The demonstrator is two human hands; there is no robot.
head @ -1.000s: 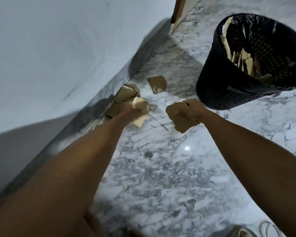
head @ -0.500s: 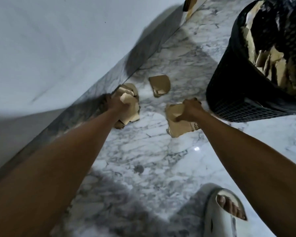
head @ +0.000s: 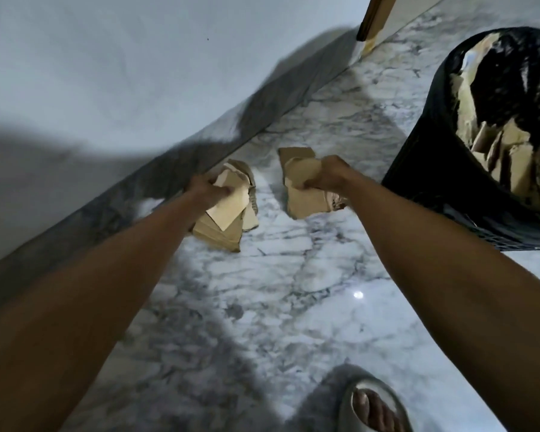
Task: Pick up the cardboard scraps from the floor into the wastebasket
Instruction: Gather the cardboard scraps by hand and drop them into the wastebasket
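My left hand (head: 205, 191) grips a pale cardboard scrap (head: 228, 210) low by the wall base, over a pile of brown scraps (head: 222, 235) on the marble floor. My right hand (head: 325, 176) holds a bunch of brown cardboard pieces (head: 306, 198), and it has come down at a lone scrap (head: 289, 154) lying just beyond it. Whether that scrap is held I cannot tell. The black mesh wastebasket (head: 424, 169) with a black liner stands to the right, with several cardboard pieces (head: 512, 157) inside.
A grey wall with a dark skirting (head: 262, 113) runs along the left. A wooden door frame (head: 371, 20) stands at the far end. My foot in a grey sandal (head: 371, 403) is at the bottom right on the marble floor (head: 293, 291).
Both hands went lower and forward with their cardboard. The left one reached the pile by the wall. The right one came to the lone scrap. The wastebasket appears closer.
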